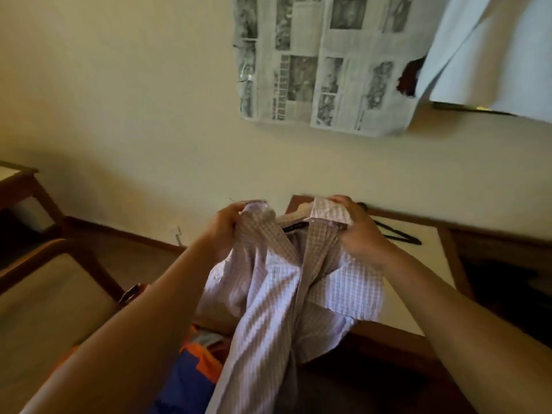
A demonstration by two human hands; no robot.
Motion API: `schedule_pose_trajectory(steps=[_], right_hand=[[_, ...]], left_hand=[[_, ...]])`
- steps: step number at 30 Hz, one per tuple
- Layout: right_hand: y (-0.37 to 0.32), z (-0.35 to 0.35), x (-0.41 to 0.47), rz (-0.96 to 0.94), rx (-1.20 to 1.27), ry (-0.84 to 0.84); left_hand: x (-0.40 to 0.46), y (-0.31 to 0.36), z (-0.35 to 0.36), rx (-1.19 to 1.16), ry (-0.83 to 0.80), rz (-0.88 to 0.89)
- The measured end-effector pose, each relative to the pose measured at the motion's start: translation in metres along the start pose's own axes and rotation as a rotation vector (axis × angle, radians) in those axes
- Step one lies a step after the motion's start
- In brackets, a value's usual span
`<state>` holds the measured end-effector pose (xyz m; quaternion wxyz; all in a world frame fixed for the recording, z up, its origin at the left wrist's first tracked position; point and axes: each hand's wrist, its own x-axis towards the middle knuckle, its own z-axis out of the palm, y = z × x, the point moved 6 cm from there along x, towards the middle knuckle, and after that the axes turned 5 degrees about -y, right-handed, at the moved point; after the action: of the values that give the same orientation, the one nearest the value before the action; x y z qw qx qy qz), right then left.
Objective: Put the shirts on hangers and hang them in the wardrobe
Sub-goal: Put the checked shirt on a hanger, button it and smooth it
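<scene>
Both hands hold a checked shirt (280, 282) up just in front of the white-topped table (424, 273). The left hand (224, 231) pinches the shirt's left shoulder and collar edge with curled fingers; the right hand (358, 231) grips the right side of the collar the same way. Between the two hands, inside the open neck, a dark hanger bar (294, 227) shows, partly hidden by cloth. The shirt's body hangs down over the table's near left corner. On the table top behind the right hand lies a black hanger (400, 236). A sheet of newspaper (325, 64) is stuck on the wall above the table. Left of the table stands a wooden chair (59, 282).
</scene>
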<state>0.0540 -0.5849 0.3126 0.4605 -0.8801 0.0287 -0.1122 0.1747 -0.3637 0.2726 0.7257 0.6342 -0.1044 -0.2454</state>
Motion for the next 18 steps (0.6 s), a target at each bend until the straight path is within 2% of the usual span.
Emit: schedule_pose_trajectory(steps=[2, 4, 7, 8, 13, 16, 18], right_hand=[[0.022, -0.034, -0.007, 0.073, -0.002, -0.079], [0.049, -0.066, -0.013, 0.214, 0.075, -0.052], [0.087, -0.099, -0.023, 0.387, 0.365, -0.022], [0.099, -0.107, -0.025, 0.42, 0.391, -0.022], [0.143, -0.138, -0.024, 0.441, -0.179, -0.091], [0.169, -0.146, -0.015, 0.439, -0.323, -0.104], [0.191, -0.152, -0.009, 0.453, -0.383, -0.098]], left_hand=[[0.022, -0.002, 0.03, 0.017, -0.057, -0.046], [0.041, -0.005, 0.054, 0.26, -0.035, 0.003], [0.061, -0.012, 0.088, 0.72, -0.01, 0.114], [0.067, -0.015, 0.1, 0.85, -0.03, 0.143], [0.096, -0.036, 0.133, 1.401, -0.182, 0.145], [0.11, -0.044, 0.142, 1.42, -0.185, 0.087], [0.121, -0.048, 0.144, 1.233, -0.206, 0.041]])
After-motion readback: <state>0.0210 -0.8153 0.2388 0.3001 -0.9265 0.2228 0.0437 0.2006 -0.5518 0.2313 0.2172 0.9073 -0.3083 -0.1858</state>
